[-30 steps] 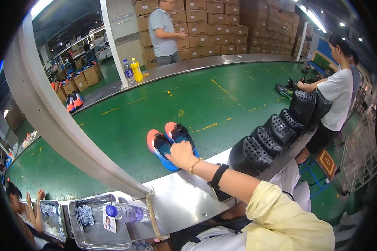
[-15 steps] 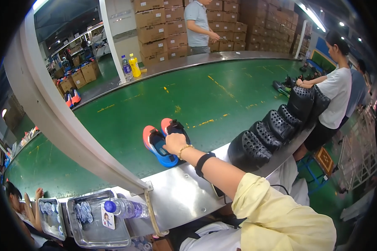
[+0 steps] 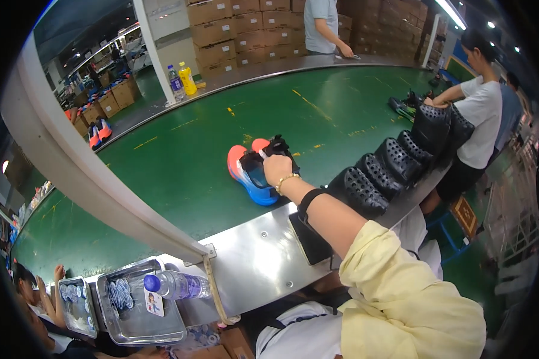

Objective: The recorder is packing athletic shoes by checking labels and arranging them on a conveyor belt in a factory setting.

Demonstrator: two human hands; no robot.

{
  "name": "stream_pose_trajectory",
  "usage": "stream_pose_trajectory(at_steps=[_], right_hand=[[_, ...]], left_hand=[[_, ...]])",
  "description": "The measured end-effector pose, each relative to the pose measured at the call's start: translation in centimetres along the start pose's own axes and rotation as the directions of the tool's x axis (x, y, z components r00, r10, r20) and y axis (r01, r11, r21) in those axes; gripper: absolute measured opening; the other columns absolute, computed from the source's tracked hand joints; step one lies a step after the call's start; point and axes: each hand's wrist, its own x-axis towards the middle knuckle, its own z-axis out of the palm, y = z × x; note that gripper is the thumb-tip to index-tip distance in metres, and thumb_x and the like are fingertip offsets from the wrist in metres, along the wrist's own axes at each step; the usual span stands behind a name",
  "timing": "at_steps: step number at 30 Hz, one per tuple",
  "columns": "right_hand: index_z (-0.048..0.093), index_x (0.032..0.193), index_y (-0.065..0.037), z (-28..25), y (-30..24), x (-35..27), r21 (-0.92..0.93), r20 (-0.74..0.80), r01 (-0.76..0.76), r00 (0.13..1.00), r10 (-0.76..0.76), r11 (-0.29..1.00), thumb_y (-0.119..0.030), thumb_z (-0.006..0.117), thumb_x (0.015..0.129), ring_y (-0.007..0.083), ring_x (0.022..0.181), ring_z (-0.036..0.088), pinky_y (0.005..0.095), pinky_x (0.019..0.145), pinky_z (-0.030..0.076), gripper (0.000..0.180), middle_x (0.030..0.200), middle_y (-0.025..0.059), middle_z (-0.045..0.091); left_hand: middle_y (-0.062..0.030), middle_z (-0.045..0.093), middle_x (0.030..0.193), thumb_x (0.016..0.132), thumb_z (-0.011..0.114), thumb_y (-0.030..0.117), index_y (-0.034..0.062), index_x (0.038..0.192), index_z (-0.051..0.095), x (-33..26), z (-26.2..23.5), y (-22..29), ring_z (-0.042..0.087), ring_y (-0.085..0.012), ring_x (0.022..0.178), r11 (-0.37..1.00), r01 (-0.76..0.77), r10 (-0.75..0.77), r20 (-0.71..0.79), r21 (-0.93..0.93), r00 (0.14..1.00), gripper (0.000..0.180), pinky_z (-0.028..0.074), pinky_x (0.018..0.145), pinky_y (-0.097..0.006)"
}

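Observation:
My right hand [image 3: 278,170] reaches in from the lower right, with a beaded bracelet and a black wristband on the arm. Its fingers are closed on a pair of coral and blue sneakers [image 3: 259,192] at their black collars. The two shoes stand side by side on the green belt [image 3: 191,167], near its steel edge; the hand partly covers the right one. Beneath my forearm, a flat black phone-like object [image 3: 309,240] lies on the steel ledge [image 3: 245,251]. My left hand is out of view.
Several black perforated clogs [image 3: 365,191] line the ledge at right, beside a co-worker [image 3: 482,119] handling dark shoes. A white post [image 3: 120,197] rises at left. A metal tray [image 3: 141,335] holds a water bottle [image 3: 182,286]. Across the belt stand two bottles [image 3: 187,79], cartons and another person.
My right hand and the sneakers have shifted right along the belt. More of the black phone-like object now shows. The person across the belt has moved right. My view has shifted slightly.

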Motion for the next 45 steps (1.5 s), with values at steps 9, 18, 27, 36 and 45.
stream_pose_trajectory(at_steps=[9, 18, 27, 36, 45], right_hand=[[0.065, 0.093, -0.008, -19.3, 5.8, -15.9, 0.41, -0.161, 0.105, 0.986, -0.041, 0.906, -0.037, 0.063, 0.085, 0.032, 0.073, 0.065, 0.0437, 0.064, 0.05, 0.03, 0.072, 0.0138, 0.065], [0.056, 0.084, -0.004, -15.2, 19.2, -24.8, 0.086, -0.2, -0.223, 0.951, 0.236, 0.971, -0.043, 0.055, 0.091, 0.0368, 0.068, 0.064, 0.0448, 0.06, 0.05, 0.04, 0.072, 0.0177, 0.064], [0.056, 0.084, 0.003, -14.5, 17.0, -24.0, 0.166, -0.108, -0.25, 0.957, 0.27, 0.954, -0.058, 0.063, 0.081, 0.0342, 0.066, 0.067, 0.0405, 0.061, 0.053, 0.061, 0.068, 0.0187, 0.064], [0.059, 0.08, 0.003, -19.1, 15.7, -22.6, 0.146, -0.34, -0.187, 0.912, 0.227, 0.971, -0.059, 0.067, 0.077, 0.0349, 0.061, 0.065, 0.0412, 0.058, 0.051, 0.063, 0.063, 0.019, 0.062], [0.065, 0.074, 0.008, -17.5, 6.5, -10.1, 0.242, 0.04, 0.294, 0.949, -0.312, 0.925, -0.051, 0.073, 0.075, 0.0382, 0.064, 0.066, 0.0408, 0.061, 0.054, 0.059, 0.067, 0.0243, 0.063]], left_hand=[[-0.0067, 0.069, 0.078, 0.089, 0.064, 0.012, -0.0039, 0.093, 0.069, -1.7, 0.3, 19.9, 0.061, -0.0103, 0.076, 0.912, -0.217, 0.367, -0.46, 0.348, 0.808, 0.017, 0.049, 0.069, -0.027], [-0.016, 0.066, 0.105, 0.083, 0.069, 0.02, 0.0034, 0.115, 0.062, 4.9, -1.6, 32.2, 0.063, -0.029, 0.098, 0.342, -0.101, 0.772, -0.218, 0.934, 0.597, 0.037, 0.049, 0.086, -0.033], [-0.031, 0.03, 0.147, 0.074, 0.078, 0.027, 0.0069, 0.13, 0.051, 18.9, -11.7, 41.7, 0.045, -0.044, 0.127, 0.372, 0.04, 0.928, -0.372, 0.927, -0.011, 0.065, 0.04, 0.103, -0.042], [-0.0346, 0.044, 0.136, 0.071, 0.08, 0.032, 0.002, 0.107, 0.066, 25.1, -11.8, 42.6, 0.051, -0.043, 0.121, 0.464, -0.239, 0.867, -0.492, 0.853, -0.074, 0.049, 0.042, 0.101, -0.041], [-0.0153, 0.053, 0.124, 0.073, 0.072, 0.011, 0.007, 0.118, 0.053, 22.9, -16.2, 44.3, 0.061, -0.0236, 0.102, 0.277, -0.7, 0.782, -0.577, 0.659, -0.234, 0.049, 0.05, 0.087, -0.033]])
